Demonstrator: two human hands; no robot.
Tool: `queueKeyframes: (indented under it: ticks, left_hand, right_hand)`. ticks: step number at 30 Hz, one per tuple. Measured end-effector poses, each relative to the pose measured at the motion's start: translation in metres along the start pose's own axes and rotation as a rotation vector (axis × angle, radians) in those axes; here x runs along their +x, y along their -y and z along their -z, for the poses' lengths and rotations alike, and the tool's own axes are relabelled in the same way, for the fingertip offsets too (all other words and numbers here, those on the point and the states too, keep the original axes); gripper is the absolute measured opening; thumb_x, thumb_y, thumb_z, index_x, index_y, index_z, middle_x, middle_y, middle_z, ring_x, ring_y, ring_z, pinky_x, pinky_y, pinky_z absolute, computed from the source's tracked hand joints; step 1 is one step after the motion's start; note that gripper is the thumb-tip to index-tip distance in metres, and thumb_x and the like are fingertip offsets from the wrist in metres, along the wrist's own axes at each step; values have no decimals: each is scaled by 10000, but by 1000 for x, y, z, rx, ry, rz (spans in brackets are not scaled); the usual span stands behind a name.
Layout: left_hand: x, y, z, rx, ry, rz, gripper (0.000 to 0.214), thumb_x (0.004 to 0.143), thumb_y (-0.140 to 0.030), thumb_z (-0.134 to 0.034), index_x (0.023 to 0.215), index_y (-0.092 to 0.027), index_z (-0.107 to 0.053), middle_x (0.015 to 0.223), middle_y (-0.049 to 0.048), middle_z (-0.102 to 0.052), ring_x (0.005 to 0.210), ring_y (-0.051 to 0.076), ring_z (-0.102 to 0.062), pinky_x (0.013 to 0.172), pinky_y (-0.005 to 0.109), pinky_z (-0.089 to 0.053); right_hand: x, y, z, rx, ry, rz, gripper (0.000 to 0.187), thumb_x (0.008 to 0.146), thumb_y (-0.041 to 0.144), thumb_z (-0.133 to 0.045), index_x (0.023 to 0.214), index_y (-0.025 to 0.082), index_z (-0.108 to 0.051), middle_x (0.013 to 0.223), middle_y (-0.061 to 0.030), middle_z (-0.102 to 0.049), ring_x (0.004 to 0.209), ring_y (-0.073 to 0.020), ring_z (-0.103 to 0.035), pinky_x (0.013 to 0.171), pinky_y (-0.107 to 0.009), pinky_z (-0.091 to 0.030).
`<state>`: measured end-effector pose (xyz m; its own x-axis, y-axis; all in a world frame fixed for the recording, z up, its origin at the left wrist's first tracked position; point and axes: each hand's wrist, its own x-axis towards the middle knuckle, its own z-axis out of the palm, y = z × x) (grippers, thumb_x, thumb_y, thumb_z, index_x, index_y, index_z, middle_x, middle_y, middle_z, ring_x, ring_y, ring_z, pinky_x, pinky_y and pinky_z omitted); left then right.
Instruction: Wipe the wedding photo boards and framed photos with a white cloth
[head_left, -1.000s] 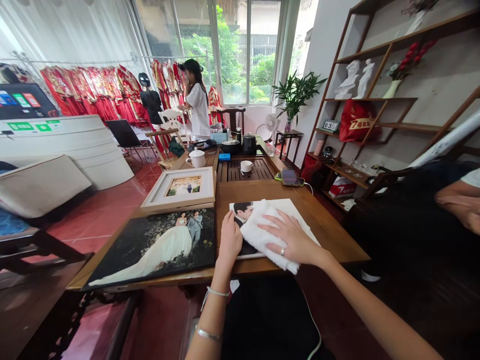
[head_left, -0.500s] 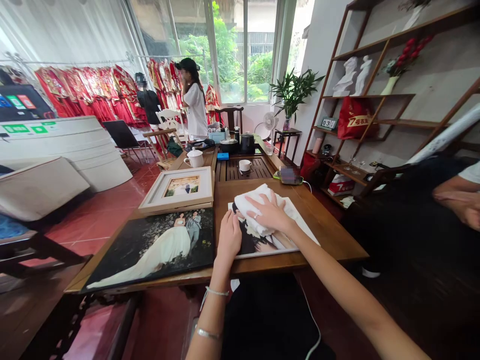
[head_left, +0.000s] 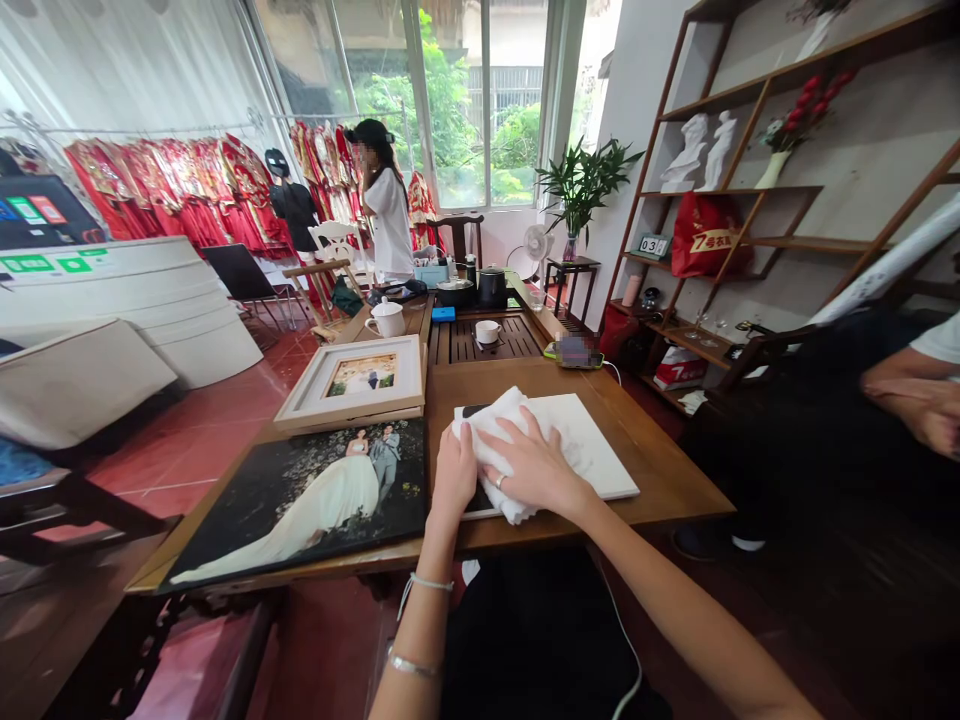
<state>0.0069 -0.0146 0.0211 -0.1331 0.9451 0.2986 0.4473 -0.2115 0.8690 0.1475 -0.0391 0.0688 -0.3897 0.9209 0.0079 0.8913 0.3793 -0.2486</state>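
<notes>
A white-edged photo panel (head_left: 592, 455) lies flat near the front edge of the wooden table (head_left: 660, 470). My right hand (head_left: 529, 465) lies flat, fingers spread, on a white cloth (head_left: 495, 425) pressed onto the panel's left part. My left hand (head_left: 454, 470) rests on the panel's left edge with its fingers curled down, right beside the cloth and the other hand. Most of the panel's picture is hidden under cloth and hands.
A large dark wedding photo (head_left: 307, 495) lies to the left, a framed photo (head_left: 360, 380) behind it. Further back are a tea tray (head_left: 517, 340) with a cup (head_left: 487, 330), a mug (head_left: 388, 318) and a phone (head_left: 576, 352). Another person's arm (head_left: 915, 395) sits at right; a person (head_left: 386, 205) stands by the window.
My right hand has swept the cloth from the panel's near right up to its top and now back down to the left side. My left hand stayed on the left edge.
</notes>
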Motion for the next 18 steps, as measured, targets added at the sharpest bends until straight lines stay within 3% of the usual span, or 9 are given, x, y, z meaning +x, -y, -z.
queueKeyframes:
  ticks: [4,8,13,18]
  left_hand:
    - [2,-1,5,-76,0,64,478,984,-422,-265,1214,-148,-582,1293,138,-622,1242,227,-546,1078,388,-381]
    - [3,-2,6,-65,45,113,509,988,-413,-227,1136,-128,-621,1271,160,-636,1226,240,-559,1085,409,-373]
    - [-1,4,-2,43,61,93,513,981,-394,-236,1220,-86,-570,1388,231,-528,1347,279,-451,1136,465,-308]
    - [-6,22,-15,180,44,-79,484,943,-328,-350,1345,-83,-462,1497,239,-391,1440,307,-303,1172,530,-244]
  right_hand:
    - [-19,-8,3,-25,25,171,574,872,434,-474,1438,354,-427,1559,-54,-318,1426,-437,-47,984,-751,-227]
    - [-31,-19,5,-50,52,299,551,850,405,-526,1396,348,-487,1537,-63,-354,1420,-428,-93,999,-718,-238]
    - [-50,-31,2,-95,-41,242,551,848,357,-533,1396,372,-485,1530,-55,-374,1433,-400,-117,1029,-694,-217]
    - [-63,-55,-1,-120,-152,169,551,843,309,-529,1386,397,-490,1504,-10,-422,1438,-363,-167,1072,-647,-225]
